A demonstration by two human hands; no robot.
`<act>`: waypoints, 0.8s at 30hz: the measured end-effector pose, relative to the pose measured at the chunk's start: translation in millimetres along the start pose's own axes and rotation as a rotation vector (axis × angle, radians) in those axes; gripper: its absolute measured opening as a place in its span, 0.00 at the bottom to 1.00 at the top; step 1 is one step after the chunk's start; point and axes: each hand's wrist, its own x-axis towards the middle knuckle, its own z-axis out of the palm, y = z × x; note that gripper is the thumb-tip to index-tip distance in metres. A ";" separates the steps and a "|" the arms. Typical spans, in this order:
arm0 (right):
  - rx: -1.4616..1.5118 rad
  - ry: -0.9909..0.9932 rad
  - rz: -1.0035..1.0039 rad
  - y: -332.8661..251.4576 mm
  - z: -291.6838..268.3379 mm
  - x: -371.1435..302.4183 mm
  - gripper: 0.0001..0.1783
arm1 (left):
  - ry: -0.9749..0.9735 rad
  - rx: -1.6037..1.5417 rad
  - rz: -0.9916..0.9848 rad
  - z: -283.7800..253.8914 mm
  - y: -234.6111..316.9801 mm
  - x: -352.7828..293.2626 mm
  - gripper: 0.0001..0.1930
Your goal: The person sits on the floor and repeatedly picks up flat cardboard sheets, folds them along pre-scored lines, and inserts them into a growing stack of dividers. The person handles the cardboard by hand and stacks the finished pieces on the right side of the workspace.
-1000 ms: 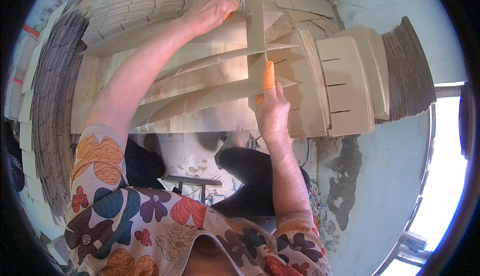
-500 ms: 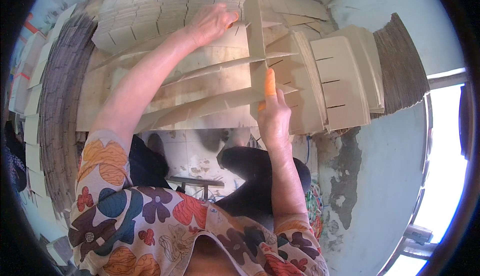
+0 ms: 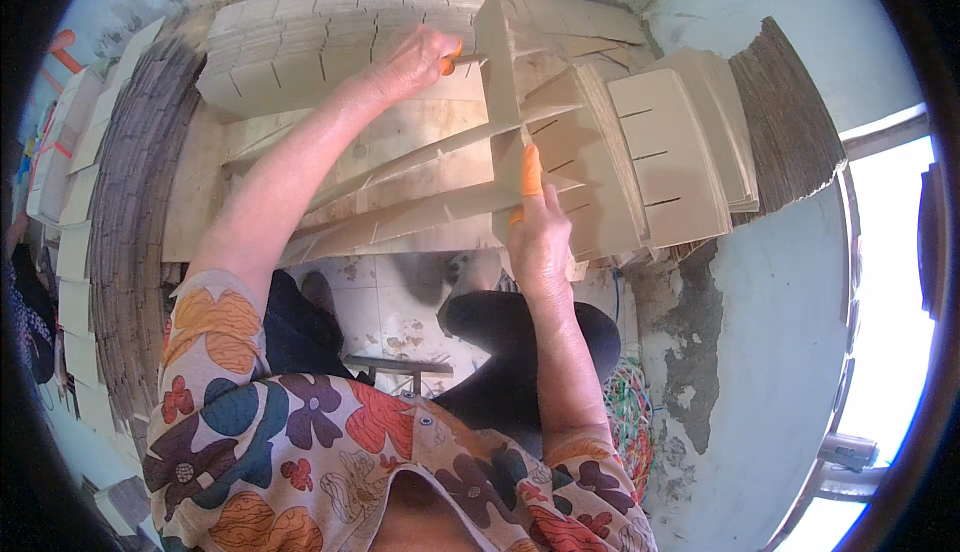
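Note:
A slotted cardboard strip (image 3: 497, 87) stands on edge, running away from me, with long cardboard strips (image 3: 410, 152) crossing it at its slots. My left hand (image 3: 415, 60), with orange finger covers, is closed on the end of the farthest crossing strip, left of the upright one. At the near end, my right hand (image 3: 541, 237) pinches the upright strip, its orange-covered index finger stretched along it. The other crossing strips slant down to the left, their far ends resting on the wooden board (image 3: 235, 207).
Stacks of slotted cardboard (image 3: 290, 52) line the back of the board. More piles (image 3: 675, 157) lie at the right, against the wall (image 3: 755, 352). A tall dark-edged stack (image 3: 130, 222) runs along the left. Below are a metal stool bar (image 3: 400, 364) and a tangle of coloured straps (image 3: 627, 407).
Both hands have shifted slightly to the left with the crossed strips. The left hand has also come a little nearer, and its grip stays closed.

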 end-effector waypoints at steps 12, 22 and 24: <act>0.000 0.008 -0.082 -1.0 0.9 0.3 0.39 | -0.095 -0.001 -0.046 13.4 -3.8 -15.6 0.05; -0.028 -0.115 -0.038 -1.2 -7.7 -0.3 0.33 | -0.050 -0.023 -0.083 26.3 -6.3 -28.5 0.04; -0.024 -0.113 -0.040 1.5 -4.4 -0.1 0.32 | -0.109 -0.031 -0.087 27.8 -6.8 -30.9 0.04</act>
